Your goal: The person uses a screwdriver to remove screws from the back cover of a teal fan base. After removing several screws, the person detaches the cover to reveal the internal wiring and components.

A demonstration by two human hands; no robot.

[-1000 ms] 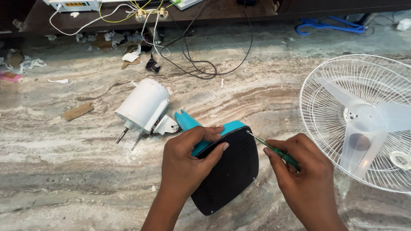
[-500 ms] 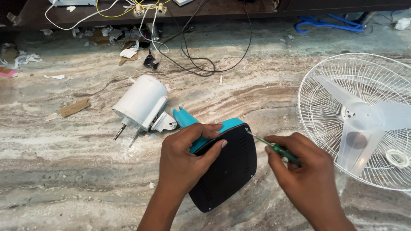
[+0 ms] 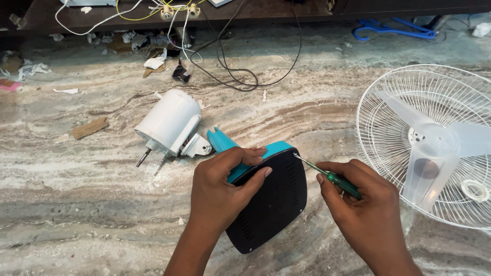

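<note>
My left hand [image 3: 222, 186] grips a teal fan base with a black slotted bottom plate [image 3: 273, 204], holding it tilted on the marble floor. My right hand [image 3: 360, 209] holds a green-handled screwdriver [image 3: 327, 176], and its metal tip touches the top right corner of the black plate. A white fan motor housing [image 3: 169, 122] with a bare shaft lies just beyond the base, joined to the teal neck.
A white wire fan guard [image 3: 394, 128] with translucent blades [image 3: 434, 153] lies on the floor at right. Black and coloured cables [image 3: 240, 66], paper scraps [image 3: 153, 61] and a cardboard piece [image 3: 89, 128] litter the far side. A blue hanger [image 3: 394, 28] lies at the back right.
The screwdriver tip has come up against the corner of the black plate. Both hands keep their grips; the view has shifted slightly.
</note>
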